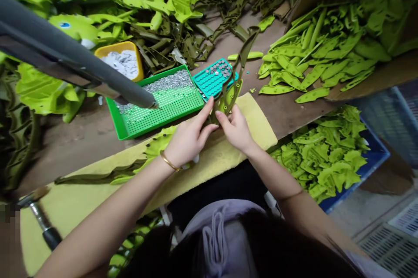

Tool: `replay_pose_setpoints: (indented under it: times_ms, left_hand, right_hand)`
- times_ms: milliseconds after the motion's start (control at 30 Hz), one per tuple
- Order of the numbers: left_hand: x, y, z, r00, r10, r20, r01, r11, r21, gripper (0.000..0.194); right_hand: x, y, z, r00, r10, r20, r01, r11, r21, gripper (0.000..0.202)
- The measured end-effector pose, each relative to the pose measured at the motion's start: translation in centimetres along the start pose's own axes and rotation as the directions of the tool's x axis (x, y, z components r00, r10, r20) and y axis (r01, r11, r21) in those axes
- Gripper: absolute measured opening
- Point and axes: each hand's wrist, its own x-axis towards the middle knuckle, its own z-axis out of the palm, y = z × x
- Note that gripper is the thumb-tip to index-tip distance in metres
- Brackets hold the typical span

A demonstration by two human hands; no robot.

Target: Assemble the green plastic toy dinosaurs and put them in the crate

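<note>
Both hands meet over the yellow foam pad [257, 119]. My left hand [187, 138], with a gold bangle at the wrist, has its thumb and fingers closed on the lower end of a long olive-green plastic part [243, 55]. My right hand [237, 129] pinches the same part from the other side. A lime-green plastic piece [234, 90] with small round posts lies against the olive part's inner side. Under my left forearm rests a lime-green toy piece [160, 142] joined or next to a dark olive strip [98, 177]; which, I cannot tell.
Nearby are a green perforated tray [156, 116] of small metal pieces, a teal tray [209, 79] of discs and a yellow bin [140, 62] of white parts. A dark tube [81, 64] crosses overhead. A hammer [41, 217] lies left; a cardboard box [369, 79] and blue crate [375, 156] stand right.
</note>
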Motion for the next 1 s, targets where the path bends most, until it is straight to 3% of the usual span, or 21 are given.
replay_pose_setpoints:
  times_ms: [100, 167, 233, 300, 333, 367, 433, 500, 600, 700, 800, 900, 1000]
  left_hand:
    - [0.1, 0.1, 0.0, 0.999, -0.035, 0.01, 0.035, 0.999, 0.008, 0.07]
    - [0.5, 0.2, 0.0, 0.998, -0.044, 0.037, 0.045, 0.998, -0.046, 0.071]
    - [1.3, 0.2, 0.0, 0.993, -0.034, 0.114, 0.053, 0.984, -0.171, 0.068]
    - [2.1, 0.1, 0.0, 0.978, -0.039, 0.206, 0.104, 0.944, -0.314, 0.064]
    - [2.4, 0.0, 0.0, 0.968, -0.05, 0.246, 0.141, 0.92, -0.366, 0.062]
    - [2.6, -0.1, 0.1, 0.961, -0.061, 0.271, 0.171, 0.899, -0.403, 0.06]
    - [2.8, -0.6, 0.3, 0.961, -0.054, 0.273, 0.173, 0.883, -0.436, 0.057]
    - [2.8, -1.1, 0.7, 0.962, -0.014, 0.273, 0.136, 0.892, -0.432, 0.05]
    - [2.8, -1.5, 1.1, 0.96, 0.012, 0.28, 0.098, 0.92, -0.378, 0.043]
    - [2.7, -1.3, 1.0, 0.964, 0.006, 0.264, 0.094, 0.926, -0.365, 0.047]
    - [2.5, -1.1, 0.7, 0.965, -0.003, 0.264, 0.107, 0.918, -0.383, 0.056]
    - [2.3, -1.3, 0.7, 0.966, -0.018, 0.258, 0.118, 0.919, -0.377, 0.057]
    - [2.1, -1.8, 0.6, 0.97, -0.008, 0.245, 0.106, 0.915, -0.389, 0.053]
  right_hand:
    - [-0.2, 0.0, 0.5, 0.999, -0.023, -0.032, 0.025, 0.998, 0.056, 0.035]
    - [0.0, -0.4, -0.5, 0.997, 0.006, 0.08, -0.009, 0.999, 0.036, 0.035]
    - [0.6, -1.1, -3.3, 0.959, 0.046, 0.281, -0.029, 0.998, -0.064, 0.036]
    - [1.2, -1.9, -7.9, 0.946, 0.062, 0.318, 0.027, 0.963, -0.269, 0.036]
    - [1.6, -2.4, -10.8, 0.98, 0.032, 0.198, 0.057, 0.902, -0.428, 0.034]
    - [2.0, -2.8, -13.8, 0.999, -0.037, -0.001, 0.029, 0.796, -0.605, 0.031]
    - [2.8, -3.5, -19.6, 0.941, -0.205, -0.268, -0.128, 0.518, -0.846, 0.034]
    - [4.1, -4.1, -24.4, 0.895, -0.262, -0.36, -0.254, 0.364, -0.896, 0.039]
    - [6.8, -4.5, -28.7, 0.836, -0.307, -0.454, -0.361, 0.315, -0.878, 0.047]
    - [10.1, -3.7, -29.9, 0.782, -0.278, -0.558, -0.452, 0.363, -0.815, 0.063]
    - [12.5, -1.9, -28.5, 0.743, -0.227, -0.63, -0.516, 0.404, -0.755, 0.077]
    - [13.4, -0.4, -25.6, 0.776, -0.217, -0.592, -0.457, 0.451, -0.766, 0.077]
    - [12.8, -0.6, -23.8, 0.84, -0.212, -0.5, -0.337, 0.519, -0.786, 0.067]
